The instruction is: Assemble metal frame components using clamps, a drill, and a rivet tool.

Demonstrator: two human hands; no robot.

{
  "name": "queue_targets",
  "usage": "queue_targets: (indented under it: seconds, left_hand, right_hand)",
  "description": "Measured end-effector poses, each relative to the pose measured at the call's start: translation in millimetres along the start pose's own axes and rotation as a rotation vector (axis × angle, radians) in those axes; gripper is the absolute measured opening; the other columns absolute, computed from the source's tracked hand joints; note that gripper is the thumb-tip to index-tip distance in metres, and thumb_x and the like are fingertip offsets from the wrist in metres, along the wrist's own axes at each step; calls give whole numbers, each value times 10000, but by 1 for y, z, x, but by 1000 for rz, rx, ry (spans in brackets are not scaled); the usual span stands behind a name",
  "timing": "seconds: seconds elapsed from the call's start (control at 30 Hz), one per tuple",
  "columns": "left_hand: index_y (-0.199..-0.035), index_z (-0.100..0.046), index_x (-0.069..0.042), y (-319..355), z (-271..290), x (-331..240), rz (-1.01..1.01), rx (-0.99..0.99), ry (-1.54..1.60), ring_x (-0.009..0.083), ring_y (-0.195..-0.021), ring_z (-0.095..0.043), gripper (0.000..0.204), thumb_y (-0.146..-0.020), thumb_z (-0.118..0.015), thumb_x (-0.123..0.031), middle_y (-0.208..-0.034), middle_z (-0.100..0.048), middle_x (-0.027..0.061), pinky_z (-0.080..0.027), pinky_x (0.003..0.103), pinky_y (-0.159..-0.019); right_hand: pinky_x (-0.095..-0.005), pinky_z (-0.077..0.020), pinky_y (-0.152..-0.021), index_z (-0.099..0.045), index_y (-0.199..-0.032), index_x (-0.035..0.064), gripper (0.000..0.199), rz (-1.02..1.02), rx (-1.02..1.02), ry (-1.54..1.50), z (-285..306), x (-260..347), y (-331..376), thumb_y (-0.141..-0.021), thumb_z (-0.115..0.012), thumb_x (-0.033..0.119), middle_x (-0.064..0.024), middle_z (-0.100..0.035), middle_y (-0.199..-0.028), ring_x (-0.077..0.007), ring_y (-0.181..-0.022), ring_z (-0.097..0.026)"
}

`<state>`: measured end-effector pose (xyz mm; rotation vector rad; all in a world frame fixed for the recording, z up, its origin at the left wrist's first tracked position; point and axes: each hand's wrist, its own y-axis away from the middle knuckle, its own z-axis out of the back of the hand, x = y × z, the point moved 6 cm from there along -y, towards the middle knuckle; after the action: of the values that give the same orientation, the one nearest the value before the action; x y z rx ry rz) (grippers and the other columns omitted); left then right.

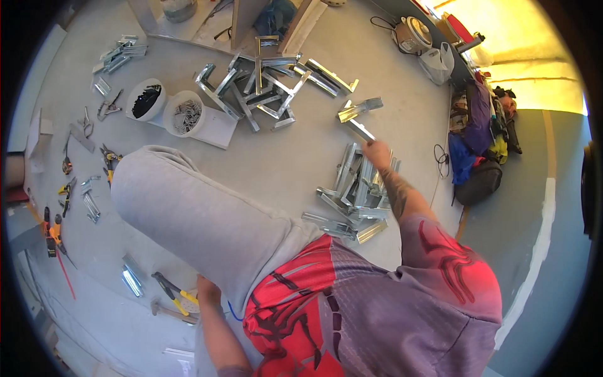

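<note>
My right hand (pixel 378 154) is stretched forward and closed around one end of a T-shaped metal profile bracket (pixel 360 129). The bracket's crosspiece points away from me, above the floor or resting on it; I cannot tell which. Just below that hand lies a loose pile of similar metal profile pieces (pixel 347 200). Low on the left, beside my grey-clad leg (pixel 201 201), is my left hand (pixel 208 293). Its fingers are mostly hidden, so their grip does not show. Yellow-handled cutters (pixel 171 294) and a hammer (pixel 176 313) lie close to it.
A second heap of joined metal brackets (pixel 270 88) lies ahead. Near it stand a white bucket of black screws (pixel 147 100) and another of metal fasteners (pixel 186 114). Pliers (pixel 110 164) and other tools are scattered left. Bags and clothes (pixel 480 144) lie along the right wall.
</note>
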<state>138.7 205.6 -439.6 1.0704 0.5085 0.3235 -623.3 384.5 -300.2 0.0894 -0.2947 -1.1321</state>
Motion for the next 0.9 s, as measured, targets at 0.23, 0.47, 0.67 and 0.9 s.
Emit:
queue_targets:
  seconds: [0.23,0.47,0.67,0.9]
  left_hand:
    - [-1100,-617,36,-30,-32,4,-40,-32,82,315,-888,-658,546,-757,-716,-376,-970,-667,202,-513,405,-803]
    - [-1137,-622,64,-2,-55,-21,-13,-57,159,285,-1085,-622,795,-655,-786,-547,-1188,-615,262,-506,379,-883]
    - [-1007,-669,6,2,29,-40,30,28,160,293,-869,-655,580,-786,-686,-530,-967,-689,180,-520,364,-761]
    - [-924,-640,-85,-23,253,26,-213,-1037,457,295,-826,-631,243,-825,-691,-300,-849,-664,89,-498,403,-709]
  right_hand:
    - [-472,-517,-783,-715,-791,-13,482,-295,172,38,-167,-58,87,-801,-647,464,-254,-684,-824,-385,-833,-685]
    - [-457,-548,-758,-739,-931,135,335,732,672,1068,-243,-75,60,-939,-465,326,-119,-717,-1020,-309,-929,-695]
    - [-404,-486,-609,-602,-875,64,285,-453,544,-239,-161,-86,44,-769,-692,312,-80,-608,-858,-200,-772,-598]
    - [-342,-456,-504,-565,-923,111,205,-510,636,-556,-67,-40,71,-802,-664,244,-8,-489,-695,-166,-612,-514]
